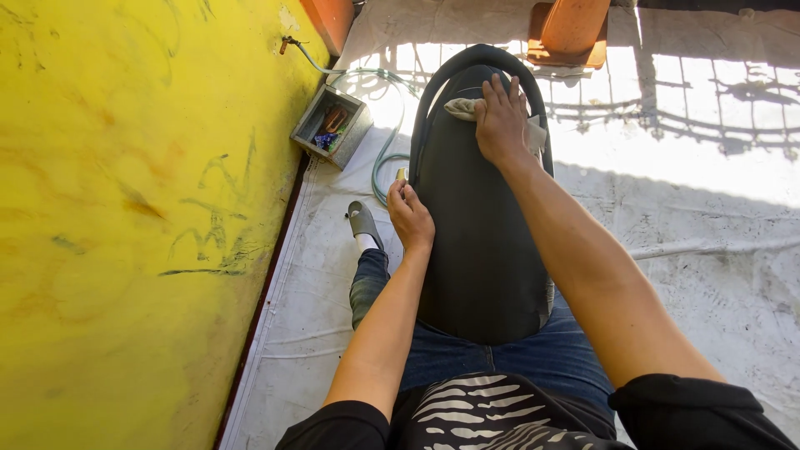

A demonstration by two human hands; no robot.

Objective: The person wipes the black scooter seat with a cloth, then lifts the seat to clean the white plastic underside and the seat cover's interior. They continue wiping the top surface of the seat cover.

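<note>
A long black motorcycle seat (479,225) lies lengthwise on my lap, its far end pointing away from me. My right hand (502,121) presses flat on a pale cloth (462,107) near the seat's far end, fingers spread over it. My left hand (408,215) grips the seat's left edge about midway along, fingers curled around the rim. I sit on the ground in blue jeans, left leg stretched out, with a grey sandal (363,222) on the foot.
A yellow wall (142,208) runs along the left. A grey open box (332,127) with small items sits by it, next to a thin green hose (385,158). A white tarp (683,242) covers the ground; an orange stool (569,33) stands beyond the seat.
</note>
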